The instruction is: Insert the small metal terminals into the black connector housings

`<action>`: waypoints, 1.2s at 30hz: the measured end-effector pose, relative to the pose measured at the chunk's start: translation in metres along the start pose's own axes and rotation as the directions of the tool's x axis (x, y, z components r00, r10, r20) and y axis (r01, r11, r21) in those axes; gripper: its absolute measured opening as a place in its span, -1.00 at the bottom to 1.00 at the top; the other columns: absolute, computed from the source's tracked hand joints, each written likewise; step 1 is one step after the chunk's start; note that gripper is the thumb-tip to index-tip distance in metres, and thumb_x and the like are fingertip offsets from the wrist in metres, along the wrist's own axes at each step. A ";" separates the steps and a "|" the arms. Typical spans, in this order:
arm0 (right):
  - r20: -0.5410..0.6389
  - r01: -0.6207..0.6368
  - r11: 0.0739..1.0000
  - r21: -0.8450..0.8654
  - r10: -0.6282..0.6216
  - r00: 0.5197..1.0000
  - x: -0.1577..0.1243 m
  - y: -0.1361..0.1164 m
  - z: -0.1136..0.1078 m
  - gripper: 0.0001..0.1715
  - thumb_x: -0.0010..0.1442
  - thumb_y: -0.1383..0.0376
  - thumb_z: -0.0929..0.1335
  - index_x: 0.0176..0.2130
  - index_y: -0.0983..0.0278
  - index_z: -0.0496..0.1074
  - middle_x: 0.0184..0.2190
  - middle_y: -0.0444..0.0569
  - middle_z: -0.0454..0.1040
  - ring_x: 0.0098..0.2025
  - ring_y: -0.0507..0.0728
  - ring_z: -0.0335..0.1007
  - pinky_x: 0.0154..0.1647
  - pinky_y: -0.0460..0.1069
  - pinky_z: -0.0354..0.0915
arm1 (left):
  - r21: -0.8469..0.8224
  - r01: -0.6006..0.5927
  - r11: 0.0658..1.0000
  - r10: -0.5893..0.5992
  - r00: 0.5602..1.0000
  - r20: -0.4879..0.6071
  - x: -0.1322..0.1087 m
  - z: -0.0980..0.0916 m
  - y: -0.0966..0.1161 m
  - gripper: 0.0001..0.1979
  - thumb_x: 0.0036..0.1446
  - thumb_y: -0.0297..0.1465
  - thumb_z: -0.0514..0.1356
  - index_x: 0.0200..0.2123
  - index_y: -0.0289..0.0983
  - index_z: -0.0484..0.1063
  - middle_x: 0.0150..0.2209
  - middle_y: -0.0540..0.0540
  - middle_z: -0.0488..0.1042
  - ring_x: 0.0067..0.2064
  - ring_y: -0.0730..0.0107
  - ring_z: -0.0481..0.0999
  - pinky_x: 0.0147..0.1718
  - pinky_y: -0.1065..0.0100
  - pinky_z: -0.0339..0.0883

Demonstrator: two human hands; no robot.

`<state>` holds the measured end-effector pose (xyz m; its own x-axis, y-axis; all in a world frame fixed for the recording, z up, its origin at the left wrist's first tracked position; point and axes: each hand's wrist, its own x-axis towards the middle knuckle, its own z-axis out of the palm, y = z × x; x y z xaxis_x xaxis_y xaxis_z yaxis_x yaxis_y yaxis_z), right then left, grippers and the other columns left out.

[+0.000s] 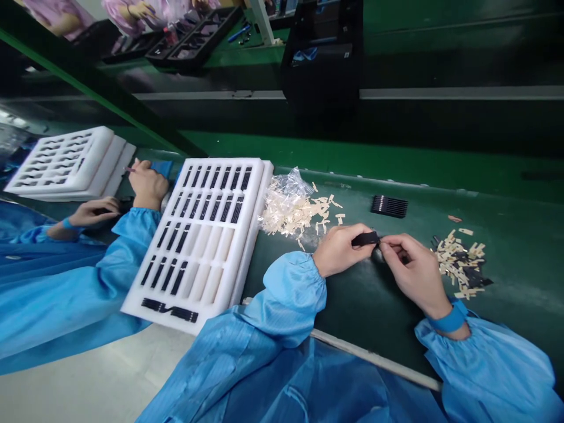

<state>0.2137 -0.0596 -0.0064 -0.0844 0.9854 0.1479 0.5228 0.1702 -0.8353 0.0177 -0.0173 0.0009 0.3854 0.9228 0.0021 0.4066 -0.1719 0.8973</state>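
Observation:
My left hand is closed round a small flat black strip, which sticks out between thumb and fingers. At the strip's right end, the thumb and forefinger of my right hand pinch together; what lies between them is too small to make out. A row of black strips lies side by side on the green table, beyond my hands. Right of my right hand is a heap of cream tabs and black scraps. Many loose cream tabs spread from a clear plastic bag to the left.
A white foam tray, partly filled with black strips, rests on another at left. Beside it a co-worker's hands work near more stacked foam trays. Across the bench are black bins and people in pink sleeves.

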 end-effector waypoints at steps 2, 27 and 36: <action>-0.009 -0.005 1.000 0.000 0.005 1.000 0.000 0.001 0.001 -0.86 0.38 0.23 0.37 -0.20 0.21 0.52 -0.38 -0.12 0.49 -0.45 0.02 0.34 -0.42 -0.05 0.26 | 0.009 -0.018 1.000 0.018 1.000 0.009 0.000 0.002 0.001 -0.85 0.16 -0.37 0.25 -0.19 -0.22 0.56 -0.28 0.00 0.62 -0.29 0.44 0.56 -0.26 0.44 0.36; 0.012 -0.029 0.999 -0.020 0.029 1.000 -0.002 0.016 -0.005 -0.74 0.32 0.08 0.40 -0.18 0.22 0.55 -0.35 -0.04 0.59 -0.39 0.11 0.49 -0.41 -0.01 0.37 | -0.001 0.056 0.998 -0.055 0.992 0.114 0.000 0.000 0.006 -0.76 0.21 -0.22 0.26 -0.11 -0.18 0.56 -0.32 0.03 0.59 -0.26 0.41 0.57 -0.28 0.45 0.32; 0.011 -0.067 0.998 0.006 0.067 0.998 -0.001 0.014 -0.004 -0.74 0.34 0.09 0.38 -0.21 0.21 0.55 -0.38 -0.03 0.57 -0.39 0.13 0.49 -0.41 0.00 0.36 | -0.048 0.068 0.996 -0.063 0.992 0.110 0.001 0.000 0.006 -0.78 0.20 -0.24 0.28 -0.12 -0.20 0.57 -0.30 0.01 0.61 -0.23 0.36 0.58 -0.27 0.43 0.34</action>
<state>0.2248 -0.0583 -0.0160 -0.0586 0.9946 0.0860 0.5224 0.1040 -0.8463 0.0203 -0.0175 0.0064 0.4479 0.8881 -0.1028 0.3917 -0.0916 0.9155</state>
